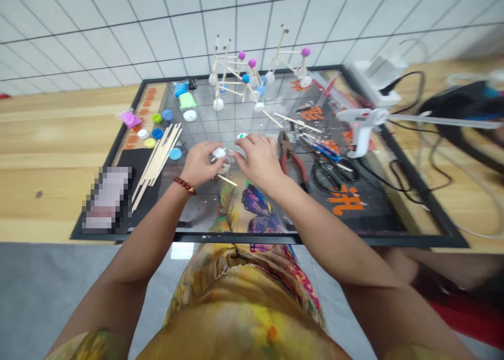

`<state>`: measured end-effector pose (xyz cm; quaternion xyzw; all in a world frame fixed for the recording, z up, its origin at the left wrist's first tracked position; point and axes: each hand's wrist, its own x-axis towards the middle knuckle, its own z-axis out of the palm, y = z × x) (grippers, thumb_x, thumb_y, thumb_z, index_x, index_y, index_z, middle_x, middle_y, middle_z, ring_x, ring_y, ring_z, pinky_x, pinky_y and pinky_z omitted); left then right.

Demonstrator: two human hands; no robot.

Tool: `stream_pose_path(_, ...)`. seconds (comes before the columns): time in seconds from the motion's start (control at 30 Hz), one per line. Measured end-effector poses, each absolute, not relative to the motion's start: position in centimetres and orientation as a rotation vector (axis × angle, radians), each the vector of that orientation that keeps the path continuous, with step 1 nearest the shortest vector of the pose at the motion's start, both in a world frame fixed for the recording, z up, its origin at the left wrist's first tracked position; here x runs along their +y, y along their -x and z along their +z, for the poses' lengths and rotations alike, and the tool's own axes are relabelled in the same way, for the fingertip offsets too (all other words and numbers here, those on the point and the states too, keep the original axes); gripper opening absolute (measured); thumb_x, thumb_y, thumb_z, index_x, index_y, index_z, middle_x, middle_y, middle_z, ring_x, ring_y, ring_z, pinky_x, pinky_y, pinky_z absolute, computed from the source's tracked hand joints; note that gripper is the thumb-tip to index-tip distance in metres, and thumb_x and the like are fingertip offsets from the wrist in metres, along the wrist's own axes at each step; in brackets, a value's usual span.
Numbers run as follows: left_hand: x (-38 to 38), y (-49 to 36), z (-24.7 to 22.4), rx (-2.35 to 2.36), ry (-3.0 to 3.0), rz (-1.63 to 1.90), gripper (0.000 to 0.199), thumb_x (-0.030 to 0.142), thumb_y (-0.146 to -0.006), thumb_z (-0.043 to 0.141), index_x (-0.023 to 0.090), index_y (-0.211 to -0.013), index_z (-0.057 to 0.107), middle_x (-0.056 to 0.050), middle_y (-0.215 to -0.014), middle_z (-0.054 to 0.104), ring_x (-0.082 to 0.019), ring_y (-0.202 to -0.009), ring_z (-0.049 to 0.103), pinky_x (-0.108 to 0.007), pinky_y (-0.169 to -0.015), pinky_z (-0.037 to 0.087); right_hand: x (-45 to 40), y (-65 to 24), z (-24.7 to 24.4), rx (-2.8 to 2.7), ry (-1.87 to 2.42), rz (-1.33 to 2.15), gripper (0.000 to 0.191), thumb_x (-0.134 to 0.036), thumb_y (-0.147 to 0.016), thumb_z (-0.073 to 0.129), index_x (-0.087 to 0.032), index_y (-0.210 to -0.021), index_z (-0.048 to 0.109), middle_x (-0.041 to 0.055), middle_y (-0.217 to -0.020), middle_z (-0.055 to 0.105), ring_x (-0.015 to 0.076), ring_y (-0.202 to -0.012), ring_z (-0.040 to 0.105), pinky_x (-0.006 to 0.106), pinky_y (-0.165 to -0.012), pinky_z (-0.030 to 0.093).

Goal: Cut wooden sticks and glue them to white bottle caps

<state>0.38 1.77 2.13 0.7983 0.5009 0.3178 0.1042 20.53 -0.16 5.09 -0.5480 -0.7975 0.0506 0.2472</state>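
Note:
Near the middle of the glass-topped board, my left hand (pixel 199 163) pinches a small white lump (pixel 219 152) between thumb and fingers. My right hand (pixel 260 158) is just to its right, fingers curled and thumb close to the lump; whatever its fingertips hold is too small or hidden to name. A white-and-green round piece (pixel 241 136) shows behind the right fingers. Below the hands lies a short wooden stick (pixel 227 180). Pliers (pixel 290 160) with red handles rest right of my right hand.
Stick frames with coloured balls (pixel 245 78) stand at the back. Wooden sticks (pixel 159 160), round coloured lids (pixel 175 154) and clay packets (pixel 187 100) lie left. Scissors (pixel 328 175), a white glue gun (pixel 360 131) and cables (pixel 433 176) occupy the right. A phone-like pixelated object (pixel 108 197) lies front left.

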Motion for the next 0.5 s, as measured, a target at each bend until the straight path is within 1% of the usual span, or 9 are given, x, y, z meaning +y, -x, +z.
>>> stream_pose_path(0.07, 2.1, -0.1, 1.8, 1.485, -2.326, 1.012, 0.034, 0.03, -0.079, 0.068, 0.02, -0.111, 0.073, -0.006, -0.107, 0.078, -0.026, -0.099, 0.071, -0.041, -0.096, 0.057, -1.9, -22.7, 6.9, -2.099, 1.483, 0.017, 0.028, -0.036, -0.102, 0.051, -0.019, -0.111, 0.072, 0.0133, -0.109, 0.074, 0.0296, -0.106, 0.065, 0.042, -0.093, 0.045)
stream_pose_path(0.13, 2.5, 0.0, 1.4, 1.498, -2.261, 1.086, 0.044, 0.025, -0.075, 0.07, 0.021, -0.119, 0.069, -0.005, -0.108, 0.076, -0.023, -0.09, 0.069, -0.042, -0.092, 0.059, -3.8, -26.1, 8.1, -1.902, 1.587, 0.016, 0.032, -0.043, -0.102, 0.049, -0.022, -0.097, 0.072, 0.01, -0.093, 0.074, 0.0248, -0.09, 0.067, 0.038, -0.086, 0.048)
stream_pose_path(0.23, 2.8, 0.0, 1.0, 1.52, -2.165, 1.189, 0.054, 0.021, -0.07, 0.074, 0.02, -0.123, 0.065, -0.006, -0.113, 0.072, -0.021, -0.087, 0.066, -0.043, -0.09, 0.061, -5.1, -32.3, 8.6, -1.459, 1.873, 0.003, 0.03, -0.05, -0.093, 0.059, -0.023, -0.084, 0.069, 0.0058, -0.074, 0.069, 0.0219, -0.071, 0.063, 0.037, -0.072, 0.05)
stream_pose_path(0.3, 2.9, -0.2, 1.0, 1.533, -2.089, 1.251, 0.051, 0.021, -0.068, 0.077, 0.021, -0.118, 0.067, -0.007, -0.118, 0.07, -0.019, -0.087, 0.065, -0.043, -0.09, 0.062, -4.4, -36.3, 8.2, -1.227, 2.023, 0.043, 0.026, -0.048, -0.084, 0.068, -0.023, -0.078, 0.065, 0.0039, -0.068, 0.065, 0.0208, -0.065, 0.061, 0.038, -0.07, 0.05)
stream_pose_path(0.33, 2.8, -0.3, 1.0, 1.534, -2.048, 1.282, 0.049, 0.021, -0.067, 0.078, 0.021, -0.115, 0.069, -0.007, -0.121, 0.068, -0.018, -0.085, 0.065, -0.043, -0.09, 0.062, -3.7, -37.9, 7.8, -1.169, 2.076, 0.054, 0.026, -0.046, -0.079, 0.073, -0.023, -0.075, 0.064, 0.0039, -0.068, 0.064, 0.0205, -0.065, 0.061, 0.039, -0.071, 0.049)
stream_pose_path(0.37, 2.8, -0.4, 1.1, 1.529, -2.014, 1.306, 0.046, 0.021, -0.067, 0.079, 0.021, -0.112, 0.07, -0.007, -0.123, 0.067, -0.017, -0.085, 0.064, -0.043, -0.089, 0.063, -2.8, -39.2, 7.5, -1.146, 2.105, 0.055, 0.026, -0.044, -0.076, 0.077, -0.023, -0.073, 0.062, 0.0051, -0.07, 0.065, 0.0203, -0.067, 0.061, 0.04, -0.073, 0.049)
stream_pose_path(0.43, 2.8, -0.5, 1.2, 1.516, -1.963, 1.347, 0.037, 0.022, -0.068, 0.08, 0.019, -0.104, 0.073, -0.007, -0.124, 0.067, -0.017, -0.084, 0.064, -0.042, -0.088, 0.063, -0.7, -40.9, 6.6, -1.138, 2.148, 0.103, 0.03, -0.044, -0.069, 0.083, -0.025, -0.071, 0.06, 0.0101, -0.073, 0.066, 0.0199, -0.069, 0.06, 0.04, -0.072, 0.047)
stream_pose_path(0.5, 2.7, -0.6, 1.4, 1.495, -1.929, 1.365, 0.028, 0.024, -0.072, 0.079, 0.017, -0.098, 0.075, -0.008, -0.119, 0.069, -0.018, -0.087, 0.066, -0.041, -0.087, 0.063, 1.2, -41.7, 5.8, -1.214, 2.13, 0.222, 0.029, -0.045, -0.07, 0.082, -0.023, -0.075, 0.063, 0.0094, -0.071, 0.066, 0.0206, -0.066, 0.061, 0.04, -0.069, 0.046)
